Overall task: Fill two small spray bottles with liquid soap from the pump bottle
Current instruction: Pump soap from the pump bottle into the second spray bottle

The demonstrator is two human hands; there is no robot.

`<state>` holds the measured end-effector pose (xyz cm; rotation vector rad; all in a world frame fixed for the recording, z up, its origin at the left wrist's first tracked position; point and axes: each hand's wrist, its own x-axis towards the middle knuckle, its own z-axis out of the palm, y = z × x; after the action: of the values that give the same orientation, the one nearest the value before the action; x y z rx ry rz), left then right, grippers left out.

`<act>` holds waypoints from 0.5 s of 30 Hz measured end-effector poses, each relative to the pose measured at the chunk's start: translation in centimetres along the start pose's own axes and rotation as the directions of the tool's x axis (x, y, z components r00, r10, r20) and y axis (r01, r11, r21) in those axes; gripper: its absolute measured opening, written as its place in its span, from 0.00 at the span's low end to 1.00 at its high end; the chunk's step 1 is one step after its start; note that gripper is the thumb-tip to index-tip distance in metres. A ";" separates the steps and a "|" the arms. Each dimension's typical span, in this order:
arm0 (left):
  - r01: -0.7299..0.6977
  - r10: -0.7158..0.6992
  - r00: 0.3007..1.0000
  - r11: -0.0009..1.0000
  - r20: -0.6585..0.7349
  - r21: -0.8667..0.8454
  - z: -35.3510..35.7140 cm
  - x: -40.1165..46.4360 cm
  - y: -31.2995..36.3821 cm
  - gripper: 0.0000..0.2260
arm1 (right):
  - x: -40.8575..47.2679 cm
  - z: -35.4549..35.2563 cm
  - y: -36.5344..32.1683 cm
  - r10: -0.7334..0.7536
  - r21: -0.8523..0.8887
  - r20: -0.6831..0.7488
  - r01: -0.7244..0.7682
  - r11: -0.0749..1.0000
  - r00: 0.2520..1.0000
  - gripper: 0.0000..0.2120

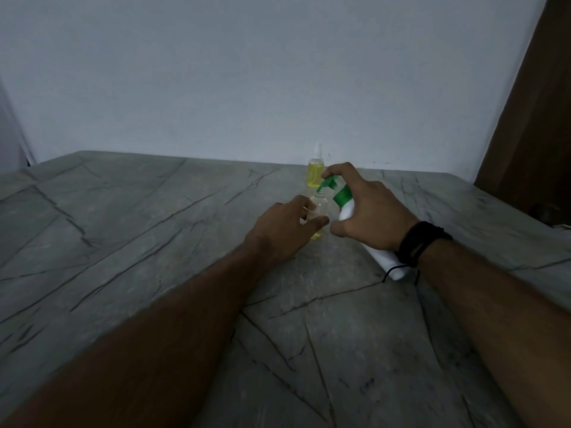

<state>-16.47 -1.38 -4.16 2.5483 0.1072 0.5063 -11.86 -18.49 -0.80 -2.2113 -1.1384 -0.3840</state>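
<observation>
My right hand [367, 211] grips a white pump bottle [387, 261] with a green pump head [332, 183], tilted so its nozzle sits over the mouth of a small clear spray bottle [319, 208]. My index finger lies on top of the pump. My left hand [284, 230] holds that small bottle upright on the table between thumb and fingers; a little yellow liquid shows at its base. A second small bottle [315, 173], filled with yellow liquid and capped with a white sprayer, stands behind near the wall.
A grey marble table [154, 242] with dark veins runs to a pale wall [247, 72]. A brown wooden panel [531, 134] stands at the right edge. A black band is on my right wrist.
</observation>
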 end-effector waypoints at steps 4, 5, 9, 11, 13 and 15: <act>0.006 -0.006 1.000 1.000 0.003 0.007 0.0 0.0 0.0 0.22 | -0.2 -0.2 -0.1 -0.013 0.006 -0.016 0.013 1.000 1.000 0.37; 0.005 -0.005 1.000 1.000 0.002 0.005 0.0 0.0 0.0 0.22 | -0.2 -0.3 -0.1 -0.014 0.006 -0.017 0.014 1.000 1.000 0.37; 0.004 -0.004 1.000 1.000 0.006 0.006 0.0 0.0 0.0 0.22 | -0.2 -0.4 -0.1 -0.017 0.010 -0.022 0.017 1.000 1.000 0.36; 0.005 -0.005 1.000 1.000 0.008 0.001 0.0 0.0 0.0 0.22 | -0.1 -0.4 -0.1 -0.003 0.019 -0.028 0.004 1.000 1.000 0.35; 0.004 -0.004 1.000 1.000 0.012 0.002 0.0 0.0 0.0 0.23 | -0.1 -0.4 -0.2 0.007 0.018 -0.028 -0.006 1.000 1.000 0.35; 0.003 -0.003 1.000 1.000 0.016 0.008 0.0 0.0 0.0 0.23 | -0.1 -0.4 -0.2 0.007 0.011 -0.031 -0.007 1.000 0.999 0.35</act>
<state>-16.46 -1.35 -4.14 2.5590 0.1079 0.4852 -12.03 -18.71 -0.47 -2.1917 -1.1135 -0.4069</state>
